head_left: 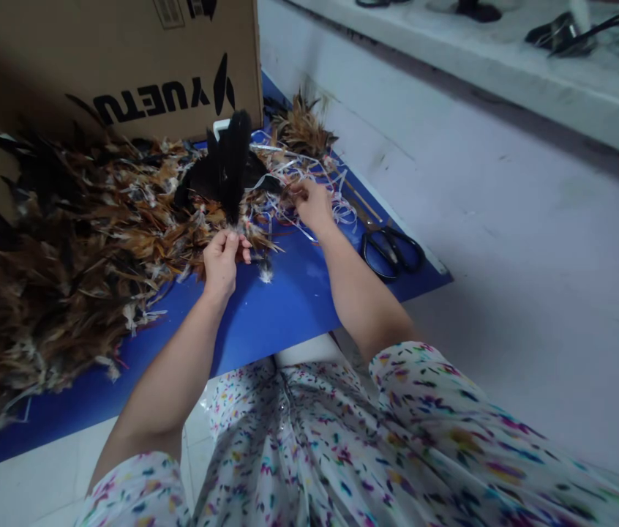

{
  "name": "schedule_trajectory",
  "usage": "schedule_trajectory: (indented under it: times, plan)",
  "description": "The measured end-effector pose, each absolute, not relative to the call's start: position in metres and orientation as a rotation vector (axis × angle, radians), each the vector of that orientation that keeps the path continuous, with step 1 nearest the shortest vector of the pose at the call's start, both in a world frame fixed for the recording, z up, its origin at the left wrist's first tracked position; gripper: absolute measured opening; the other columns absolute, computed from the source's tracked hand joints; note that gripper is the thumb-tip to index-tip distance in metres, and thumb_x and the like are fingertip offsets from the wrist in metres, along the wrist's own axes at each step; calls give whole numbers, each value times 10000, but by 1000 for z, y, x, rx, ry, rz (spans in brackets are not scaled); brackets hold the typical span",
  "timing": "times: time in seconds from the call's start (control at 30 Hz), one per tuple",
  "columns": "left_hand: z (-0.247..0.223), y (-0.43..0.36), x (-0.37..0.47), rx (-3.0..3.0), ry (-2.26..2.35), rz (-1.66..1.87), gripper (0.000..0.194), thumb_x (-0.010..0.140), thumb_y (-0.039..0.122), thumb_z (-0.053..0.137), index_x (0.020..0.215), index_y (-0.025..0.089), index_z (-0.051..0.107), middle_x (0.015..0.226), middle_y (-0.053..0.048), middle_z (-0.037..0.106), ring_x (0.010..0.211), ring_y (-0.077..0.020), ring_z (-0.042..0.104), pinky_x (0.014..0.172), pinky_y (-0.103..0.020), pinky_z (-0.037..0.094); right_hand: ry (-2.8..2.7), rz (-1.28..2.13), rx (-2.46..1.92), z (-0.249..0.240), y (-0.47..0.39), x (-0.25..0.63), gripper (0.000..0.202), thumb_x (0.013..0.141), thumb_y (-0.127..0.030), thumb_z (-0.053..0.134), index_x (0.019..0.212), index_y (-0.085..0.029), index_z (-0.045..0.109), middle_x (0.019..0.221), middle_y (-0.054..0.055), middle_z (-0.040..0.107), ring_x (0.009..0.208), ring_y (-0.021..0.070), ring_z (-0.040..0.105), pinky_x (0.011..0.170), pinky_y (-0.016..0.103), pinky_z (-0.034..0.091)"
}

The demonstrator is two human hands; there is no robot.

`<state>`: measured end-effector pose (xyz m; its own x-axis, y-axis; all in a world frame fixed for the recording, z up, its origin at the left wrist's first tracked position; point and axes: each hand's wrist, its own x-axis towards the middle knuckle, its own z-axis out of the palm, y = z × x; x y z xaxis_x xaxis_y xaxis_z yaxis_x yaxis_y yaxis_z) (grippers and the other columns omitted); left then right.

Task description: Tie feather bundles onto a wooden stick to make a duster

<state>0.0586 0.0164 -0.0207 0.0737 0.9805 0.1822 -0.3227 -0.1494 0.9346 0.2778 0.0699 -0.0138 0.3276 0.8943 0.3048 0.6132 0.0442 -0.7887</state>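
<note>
My left hand [224, 255] pinches the base of an upright bunch of black feathers [230, 165] between thumb and fingers. Farther right, my right hand [309, 201] has its fingers bent together at a tangle of pale ribbons [309, 172]; whether it grips a strand I cannot make out. A large pile of brown feathers [68, 256] spreads to the left of my left hand. Close to that hand, a small fluffy feather [266, 271] lies on the blue tabletop [287, 300]. Behind the black bunch sits a dark mass of feathers [197, 179].
Black-handled scissors [391, 252] rest near the right table edge, by a thin stick [364, 201]. A large cardboard box [150, 58] stands at the back, with another brown feather bunch [304, 128] beside it. A pale wall [479, 205] and ledge [452, 44] border the right.
</note>
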Motion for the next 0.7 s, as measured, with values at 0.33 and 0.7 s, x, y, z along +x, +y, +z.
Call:
schedule_trajectory:
  times: [0.33,0.7]
  plan:
    - [-21,15,60,1164,822,1364,440,750,542,802,733,166,572,637,17,663,429,-61,541,413,-182,463,-753,917,-1336,9,65,277,164,865,-44,526,863,-207,536,590,-47,581,482,101,553,464,215,377]
    - [-19,15,60,1158,840,1358,503,664,596,837,716,173,569,617,28,658,422,-67,544,414,-191,476,-528,845,-1386,11,67,291,169,888,-51,469,869,-218,463,666,-59,527,541,85,597,452,174,399]
